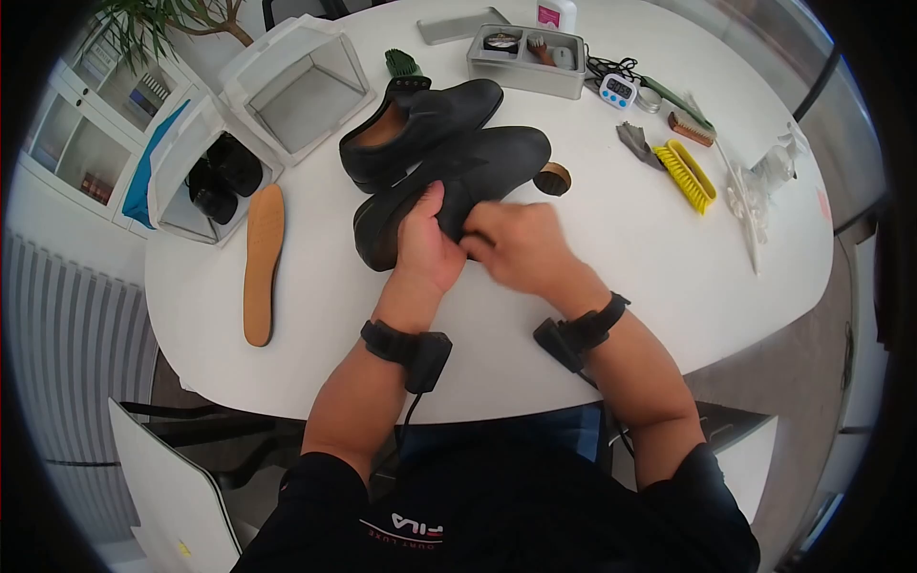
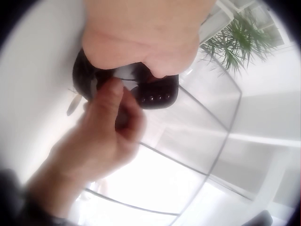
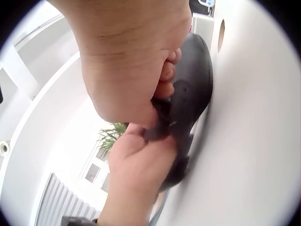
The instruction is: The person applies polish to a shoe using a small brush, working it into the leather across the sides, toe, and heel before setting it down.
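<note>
A black leather dress shoe (image 1: 511,158) lies on the white table, toe pointing away to the right. My left hand (image 1: 430,244) grips its side near the opening, thumb on top. Close beside it, my right hand (image 1: 525,248) has curled fingers at the lacing part of the same shoe; in the right wrist view a dark strip of the shoe (image 3: 190,80) shows between thumb and fingers. I cannot tell whether that strip is a flap or a lace. The second black shoe (image 1: 458,105) stands right behind, its tan lining showing. Eyelets show in the left wrist view.
A tan insole (image 1: 263,267) lies at left, near a white shoe box (image 1: 172,205) holding dark shoes. Behind stand an open box (image 1: 306,95) and a grey tin (image 1: 525,72) of care items. At right are a yellow brush (image 1: 688,177), a timer (image 1: 618,91) and a table hole (image 1: 552,180).
</note>
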The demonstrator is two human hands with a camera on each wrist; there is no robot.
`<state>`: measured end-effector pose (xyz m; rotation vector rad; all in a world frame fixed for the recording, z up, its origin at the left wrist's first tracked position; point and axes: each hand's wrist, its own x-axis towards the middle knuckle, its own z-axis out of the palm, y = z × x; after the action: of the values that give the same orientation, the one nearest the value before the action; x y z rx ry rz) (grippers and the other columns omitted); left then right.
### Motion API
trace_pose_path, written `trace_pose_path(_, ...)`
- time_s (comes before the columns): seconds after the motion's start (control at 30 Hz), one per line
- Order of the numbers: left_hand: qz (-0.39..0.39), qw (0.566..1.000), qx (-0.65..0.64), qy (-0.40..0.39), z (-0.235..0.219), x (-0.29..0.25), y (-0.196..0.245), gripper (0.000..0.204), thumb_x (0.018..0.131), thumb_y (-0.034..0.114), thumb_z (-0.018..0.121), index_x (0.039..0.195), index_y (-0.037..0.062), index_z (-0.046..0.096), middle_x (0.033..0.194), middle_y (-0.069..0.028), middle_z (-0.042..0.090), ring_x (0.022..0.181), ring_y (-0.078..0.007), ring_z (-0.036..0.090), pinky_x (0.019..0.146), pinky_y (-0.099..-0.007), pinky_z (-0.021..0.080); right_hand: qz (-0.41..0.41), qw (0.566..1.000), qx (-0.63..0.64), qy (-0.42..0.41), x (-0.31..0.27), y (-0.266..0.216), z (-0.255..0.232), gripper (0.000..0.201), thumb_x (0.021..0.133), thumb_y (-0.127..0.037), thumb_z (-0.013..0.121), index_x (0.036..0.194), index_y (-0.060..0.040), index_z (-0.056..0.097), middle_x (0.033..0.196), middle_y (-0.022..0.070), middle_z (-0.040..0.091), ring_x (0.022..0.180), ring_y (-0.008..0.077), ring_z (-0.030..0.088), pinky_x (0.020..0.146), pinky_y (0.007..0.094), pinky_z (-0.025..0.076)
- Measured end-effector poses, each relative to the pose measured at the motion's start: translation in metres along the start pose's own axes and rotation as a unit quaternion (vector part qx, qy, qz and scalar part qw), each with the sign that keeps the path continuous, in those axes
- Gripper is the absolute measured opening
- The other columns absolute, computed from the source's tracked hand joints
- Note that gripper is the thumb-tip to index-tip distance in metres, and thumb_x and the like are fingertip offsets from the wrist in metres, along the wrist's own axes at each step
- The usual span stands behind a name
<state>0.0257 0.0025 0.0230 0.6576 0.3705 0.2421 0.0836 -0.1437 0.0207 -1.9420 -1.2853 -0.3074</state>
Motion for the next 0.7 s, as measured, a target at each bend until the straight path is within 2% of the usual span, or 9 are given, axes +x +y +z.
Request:
trace_pose_path(0.17,-0.006,0.999,-0.015,-0.031,-0.018,0.008,-0.003,0.044,0.113,0.029,0.040,0.144,0.0017,0.056,0.145,-0.0126,0.063,0.135,-0.0298,0.060,0.117,-0.0453,0.045,0.063,0.997,-0.031,-0.027,0.001,0.015,-0.008,0.019,0.081,-0.018,0.081,0.089,-0.0116,0.065,0.084,0.0073,0.072,0.075,0.0321,0.071,0.064,0.0446,0.054)
trace_pose_path(0.23,-0.006,0.999,-0.027,-0.026,-0.016,0.005,-0.004,0.044,0.112,0.029,0.040,0.143,0.0017,0.056,0.146,-0.0124,0.063,0.135,-0.0297,0.060,0.117,-0.0457,0.045,0.074,0.992,-0.080,0.065,0.003,0.023,-0.011,0.019,0.082,-0.018,0.081,0.089,-0.0100,0.065,0.084,0.0078,0.073,0.076,0.0315,0.072,0.064,0.0434,0.054)
trace_pose_path(0.3,0.006,0.995,-0.056,-0.083,-0.015,0.003,-0.003,0.045,0.110,0.030,0.044,0.143,0.0016,0.056,0.146,-0.0124,0.063,0.135,-0.0294,0.060,0.118,-0.0464,0.044,0.034,0.995,-0.064,0.073,0.004,0.016,-0.005,0.018,0.085,-0.017,0.081,0.091,-0.0087,0.067,0.086,0.0073,0.073,0.077,0.0301,0.072,0.063,0.0419,0.055)
trace_pose_path(0.37,-0.014,0.992,-0.041,-0.116,-0.032,0.008,-0.005,0.045,0.109,0.029,0.047,0.144,0.0021,0.056,0.146,-0.0119,0.062,0.135,-0.0290,0.059,0.119,-0.0463,0.043,-0.008,0.994,0.050,0.099,0.005,0.000,0.001,0.018,0.086,-0.018,0.081,0.094,-0.0089,0.068,0.085,0.0059,0.071,0.077,0.0288,0.071,0.062,0.0403,0.055)
trace_pose_path(0.43,-0.039,0.988,-0.025,-0.148,-0.033,0.004,-0.007,0.045,0.108,0.029,0.050,0.144,0.0026,0.056,0.146,-0.0115,0.062,0.136,-0.0286,0.058,0.120,-0.0461,0.042,0.001,0.993,0.034,0.112,0.007,0.003,0.006,0.018,0.086,-0.019,0.082,0.096,-0.0102,0.070,0.085,0.0052,0.071,0.076,0.0283,0.071,0.062,0.0389,0.055)
trace_pose_path(0.5,-0.050,0.977,-0.082,-0.189,-0.024,-0.001,-0.014,0.044,0.107,0.028,0.055,0.144,0.0041,0.057,0.145,-0.0100,0.063,0.138,-0.0268,0.056,0.120,-0.0450,0.040,0.025,0.978,-0.057,0.202,0.011,0.009,0.002,0.017,0.086,-0.018,0.082,0.095,-0.0107,0.070,0.085,0.0052,0.071,0.076,0.0279,0.071,0.062,0.0381,0.055)
trace_pose_path(0.63,-0.027,0.985,-0.025,-0.167,-0.013,-0.004,-0.017,0.043,0.105,0.026,0.058,0.142,0.0048,0.058,0.143,-0.0084,0.064,0.137,-0.0246,0.056,0.118,-0.0437,0.042,0.143,0.970,0.055,0.189,0.008,-0.005,0.003,0.019,0.085,-0.015,0.082,0.098,-0.0058,0.071,0.089,0.0121,0.074,0.079,0.0347,0.072,0.066,0.0407,0.056)
trace_pose_path(0.67,-0.038,0.988,-0.033,-0.148,-0.015,-0.006,-0.015,0.037,0.103,0.021,0.060,0.137,0.0052,0.062,0.136,-0.0073,0.067,0.131,-0.0245,0.060,0.116,-0.0426,0.044,0.140,0.976,0.108,0.125,0.006,-0.004,0.003,0.024,0.084,-0.017,0.083,0.100,-0.0038,0.071,0.091,0.0162,0.075,0.079,0.0383,0.072,0.067,0.0422,0.057)
trace_pose_path(0.7,-0.039,0.988,-0.031,-0.149,-0.021,-0.002,-0.014,0.037,0.103,0.021,0.060,0.137,0.0052,0.062,0.136,-0.0073,0.067,0.131,-0.0245,0.060,0.116,-0.0426,0.044,0.141,0.976,0.108,0.127,0.006,-0.004,0.003,0.024,0.084,-0.017,0.083,0.100,-0.0038,0.071,0.091,0.0162,0.075,0.079,0.0383,0.072,0.067,0.0422,0.057)
